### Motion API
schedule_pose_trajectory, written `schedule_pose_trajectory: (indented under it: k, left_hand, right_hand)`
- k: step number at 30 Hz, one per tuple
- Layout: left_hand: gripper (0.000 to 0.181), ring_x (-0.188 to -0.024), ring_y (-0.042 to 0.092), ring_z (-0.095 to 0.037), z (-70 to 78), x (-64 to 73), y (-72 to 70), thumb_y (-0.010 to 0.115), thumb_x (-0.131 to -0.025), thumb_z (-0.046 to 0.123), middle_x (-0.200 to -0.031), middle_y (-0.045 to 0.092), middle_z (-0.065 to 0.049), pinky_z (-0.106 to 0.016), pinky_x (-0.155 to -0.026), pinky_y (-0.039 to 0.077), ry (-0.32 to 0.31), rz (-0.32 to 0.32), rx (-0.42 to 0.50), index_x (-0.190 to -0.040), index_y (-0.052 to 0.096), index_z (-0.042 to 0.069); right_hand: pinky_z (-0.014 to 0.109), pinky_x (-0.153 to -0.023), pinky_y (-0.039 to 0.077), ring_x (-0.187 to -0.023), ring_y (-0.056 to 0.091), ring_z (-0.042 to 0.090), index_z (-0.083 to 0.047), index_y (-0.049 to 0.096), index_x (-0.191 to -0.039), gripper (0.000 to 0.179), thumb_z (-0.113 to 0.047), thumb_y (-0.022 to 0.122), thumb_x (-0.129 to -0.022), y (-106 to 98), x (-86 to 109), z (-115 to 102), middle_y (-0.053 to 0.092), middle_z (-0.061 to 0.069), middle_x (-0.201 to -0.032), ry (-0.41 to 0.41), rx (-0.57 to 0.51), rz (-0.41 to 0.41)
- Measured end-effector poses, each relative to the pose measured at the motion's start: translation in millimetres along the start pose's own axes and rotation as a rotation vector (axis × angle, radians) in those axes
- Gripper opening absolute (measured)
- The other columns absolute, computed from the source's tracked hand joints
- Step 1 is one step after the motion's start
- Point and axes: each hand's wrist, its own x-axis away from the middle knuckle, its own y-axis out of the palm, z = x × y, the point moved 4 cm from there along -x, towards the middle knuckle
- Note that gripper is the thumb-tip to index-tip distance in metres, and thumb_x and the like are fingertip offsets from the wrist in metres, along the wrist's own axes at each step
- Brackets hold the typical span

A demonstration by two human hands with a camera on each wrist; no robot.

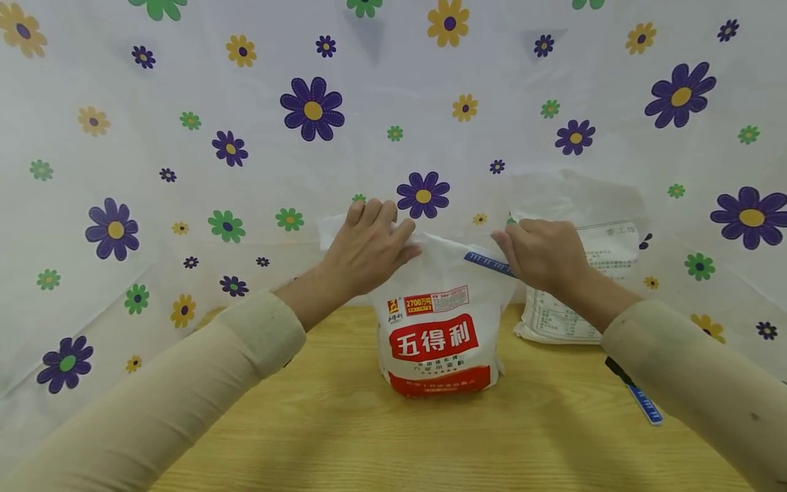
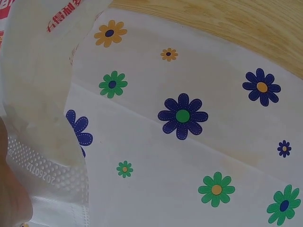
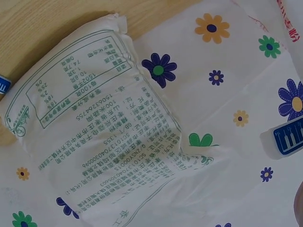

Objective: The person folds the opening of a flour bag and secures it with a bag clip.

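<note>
A white flour bag [image 1: 433, 342] with red labels stands upright on the table. My left hand [image 1: 367, 239] grips its gathered top edge on the left, fingers curled over the white plastic. In the left wrist view the bag's dotted, date-stamped seam [image 2: 52, 177] runs beside my thumb [image 2: 16, 198]. Across the top right of the bag lies a narrow blue-and-white strip [image 1: 488, 264], like a bag clip, printed with small white pictures. At its outer end my right hand [image 1: 547, 253] is curled round the strip. The right wrist view shows one end of this strip [image 3: 289, 138] near that hand.
Behind my right forearm stands a second white bag [image 1: 559, 318] with green print, leaning at the flowered cloth [image 1: 369, 137]. Another blue-and-white strip [image 1: 645, 404] lies on the wooden table [image 1: 369, 444] at right, beside a dark piece [image 1: 617, 371].
</note>
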Motion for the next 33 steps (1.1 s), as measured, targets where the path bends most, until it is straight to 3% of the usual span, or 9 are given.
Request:
schedule_pose_trajectory:
  k: [8, 16, 25, 33]
  left_hand:
    - [0.039, -0.099, 0.043, -0.029, 0.1, 0.9, -0.8, 0.051, -0.101, 0.049, -0.105, 0.053, -0.010, -0.043, -0.090, 0.031, 0.001, -0.001, -0.002, -0.115, 0.058, 0.014]
    - [0.039, -0.097, 0.042, -0.028, -0.2, 1.4, -1.6, 0.051, -0.101, 0.050, -0.103, 0.052, -0.009, -0.042, -0.089, 0.031, 0.003, 0.003, -0.009, -0.114, 0.058, 0.014]
    - [0.040, -0.097, 0.042, -0.028, -0.9, 2.0, -1.5, 0.052, -0.101, 0.051, -0.101, 0.051, -0.009, -0.043, -0.089, 0.030, -0.003, 0.001, -0.022, -0.114, 0.058, 0.013]
    - [0.041, -0.096, 0.042, -0.028, 0.5, 2.6, -1.5, 0.050, -0.101, 0.052, -0.102, 0.052, -0.009, -0.043, -0.089, 0.030, -0.002, -0.007, -0.019, -0.114, 0.058, 0.013]
  right_hand:
    - [0.025, -0.041, 0.023, -0.040, 0.033, 0.016, -0.008, 0.047, -0.063, 0.066, -0.046, 0.018, -0.109, 4.0, -7.4, -6.9, 0.037, 0.002, -0.047, -0.002, -0.021, 0.019]
    - [0.026, -0.041, 0.027, -0.039, 0.038, 0.018, -0.007, 0.050, -0.065, 0.058, -0.040, 0.031, -0.108, 6.4, -12.4, -12.3, 0.040, 0.004, -0.048, -0.016, -0.023, 0.030]
    - [0.026, -0.041, 0.027, -0.040, 0.037, 0.017, -0.008, 0.050, -0.064, 0.068, -0.048, 0.016, -0.108, 10.7, -19.3, -16.9, 0.039, 0.002, -0.048, -0.003, -0.026, 0.028]
    - [0.025, -0.041, 0.029, -0.040, 0.040, 0.018, -0.007, 0.053, -0.066, 0.069, -0.049, 0.018, -0.108, 13.3, -24.0, -21.4, 0.041, 0.003, -0.048, -0.002, -0.045, 0.036]
